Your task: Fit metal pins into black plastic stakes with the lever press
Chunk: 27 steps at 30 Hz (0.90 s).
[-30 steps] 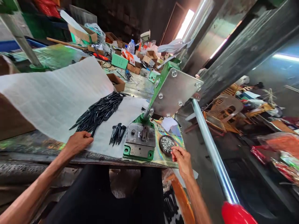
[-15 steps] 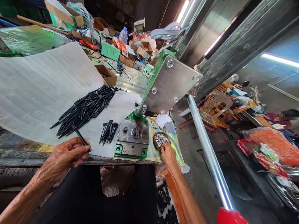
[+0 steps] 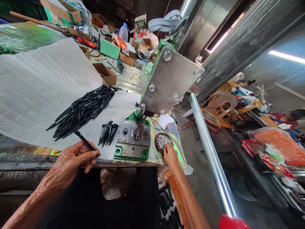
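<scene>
Between the thumb and fingers of my left hand (image 3: 77, 156) is a slim black plastic stake (image 3: 84, 140), its broader end pointing up and away. My right hand (image 3: 170, 155) has its fingertips pinched together at the near rim of a round dark dish (image 3: 156, 144) full of small shiny metal pieces (image 3: 163, 140); what the fingertips hold is hidden. The green hand press (image 3: 132, 157) stands between my hands, with a small metal fixture (image 3: 139, 132) on its base plate. A large pile of black stakes (image 3: 83, 108) and a smaller bunch (image 3: 108, 133) lie left of it.
White foam sheet (image 3: 57, 70) covers the bench's left part. The press's long lever (image 3: 209, 149) with a red grip (image 3: 232, 222) slants down on the right. Cardboard boxes (image 3: 106, 76) and a green metal box (image 3: 109, 48) stand behind. Another person (image 3: 286, 121) is far right.
My left hand has moved slightly right, toward the press, with the black stake. My right hand stays at the dish. The whole view has shifted a little.
</scene>
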### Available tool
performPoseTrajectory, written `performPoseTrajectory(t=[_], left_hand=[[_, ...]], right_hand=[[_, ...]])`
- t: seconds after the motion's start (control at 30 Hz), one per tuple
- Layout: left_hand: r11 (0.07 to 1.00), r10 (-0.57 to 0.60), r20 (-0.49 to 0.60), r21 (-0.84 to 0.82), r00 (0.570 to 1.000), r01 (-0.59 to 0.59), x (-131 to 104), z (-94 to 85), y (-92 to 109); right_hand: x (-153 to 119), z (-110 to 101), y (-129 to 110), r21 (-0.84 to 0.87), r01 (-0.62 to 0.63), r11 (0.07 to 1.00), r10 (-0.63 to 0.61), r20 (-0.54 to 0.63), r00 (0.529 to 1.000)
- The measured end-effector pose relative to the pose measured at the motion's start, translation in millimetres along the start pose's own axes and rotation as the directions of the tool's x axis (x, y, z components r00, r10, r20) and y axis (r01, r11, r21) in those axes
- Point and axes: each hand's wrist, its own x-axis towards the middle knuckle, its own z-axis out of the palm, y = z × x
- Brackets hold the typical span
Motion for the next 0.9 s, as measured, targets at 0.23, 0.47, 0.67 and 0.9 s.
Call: performPoseTrajectory(t=[0.23,0.47,0.67,0.9], left_hand=[[0.988,0.100,0.046,-0.121,0.994,-0.094,-3.5,3.0,-6.5],[0.987,0.089,0.071,-0.143,0.994,-0.078,-6.7,3.5,-13.8],[0.987,0.083,0.103,-0.147,0.991,-0.068,-8.9,7.8,-12.5],[0.984,0.095,0.150,-0.162,0.984,-0.071,-13.3,14.6,-6.9]], right_hand=[[4.0,7.5,8.3,0.171,-0.018,0.985,0.027,-0.051,0.998],[3.7,9.8,14.1,0.389,-0.057,0.919,0.085,-0.057,0.995],[4.4,6.3,15.6,0.557,-0.093,0.826,0.138,-0.039,0.990],[5.8,6.5,14.2,0.674,-0.146,0.724,0.228,-0.033,0.973]])
